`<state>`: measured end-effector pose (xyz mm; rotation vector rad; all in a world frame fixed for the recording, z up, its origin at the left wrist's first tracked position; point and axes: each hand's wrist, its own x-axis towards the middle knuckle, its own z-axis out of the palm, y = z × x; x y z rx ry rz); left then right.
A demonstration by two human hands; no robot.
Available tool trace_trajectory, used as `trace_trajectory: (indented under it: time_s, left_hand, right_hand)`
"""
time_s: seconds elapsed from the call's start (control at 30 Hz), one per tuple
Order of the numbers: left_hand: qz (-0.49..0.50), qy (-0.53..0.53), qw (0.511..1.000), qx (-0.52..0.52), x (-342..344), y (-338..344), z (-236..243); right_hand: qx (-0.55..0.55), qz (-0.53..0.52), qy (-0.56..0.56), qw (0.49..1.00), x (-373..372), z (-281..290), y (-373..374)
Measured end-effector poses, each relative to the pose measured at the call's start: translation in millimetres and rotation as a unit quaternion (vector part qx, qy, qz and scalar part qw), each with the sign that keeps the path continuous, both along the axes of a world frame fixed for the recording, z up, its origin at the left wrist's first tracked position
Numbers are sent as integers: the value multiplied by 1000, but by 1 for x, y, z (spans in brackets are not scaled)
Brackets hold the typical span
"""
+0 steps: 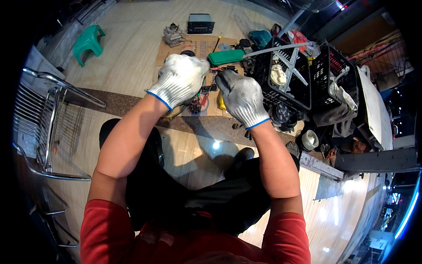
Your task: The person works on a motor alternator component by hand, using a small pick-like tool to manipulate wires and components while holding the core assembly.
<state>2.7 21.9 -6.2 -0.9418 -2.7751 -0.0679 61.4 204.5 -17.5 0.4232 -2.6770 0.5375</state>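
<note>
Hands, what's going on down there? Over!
Left hand, right hand: gloved, curled, grip hidden. Green case: just beyond. Nearer black crate: close on right.

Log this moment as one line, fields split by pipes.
left hand: gloved, curled, grip unclear | right hand: gloved, curled, grip unclear | beneath: cardboard | nearby: green case, black crate

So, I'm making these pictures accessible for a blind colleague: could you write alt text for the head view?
A person's white-gloved left hand and right hand curl close together above cardboard scattered with parts; whether they hold anything is unclear. A green case lies beyond, black crates stand right, a green stool left.
</note>
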Motion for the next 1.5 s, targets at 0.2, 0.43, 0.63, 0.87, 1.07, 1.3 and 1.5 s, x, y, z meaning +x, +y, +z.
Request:
trace_trajectory:
  time_s: [0.2, 0.43, 0.63, 0.87, 1.07, 1.3, 1.5]
  left_hand:
    - [-28, -5, 999, -37, 3, 2, -2]
    - [-123, -16, 992, -14, 6, -3, 4]
    - [-155, -26, 985, 71, 2, -17, 0]
    - [-115, 11, 981, 155, -4, -17, -5]
    - [-82, 40, 970, 225, -7, -17, -11]
    - [-23, 25, 988, 151, -5, -8, -8]
    - [-13, 49, 996, 71, -1, -4, -8]
  right_hand:
    - [-26, 14, 38, 999, -6, 6, 14]
    - [-97, 13, -21, 995, -17, 0, 29]
    - [-187, 25, -121, 975, -19, 4, 23]
    - [-295, 3, -164, 941, -20, -11, 18]
    - [-244, 22, -58, 968, -13, -13, 2]
    - [-80, 22, 40, 996, -5, -14, -5]
    - [-15, 14, 56, 998, -4, -10, -3]
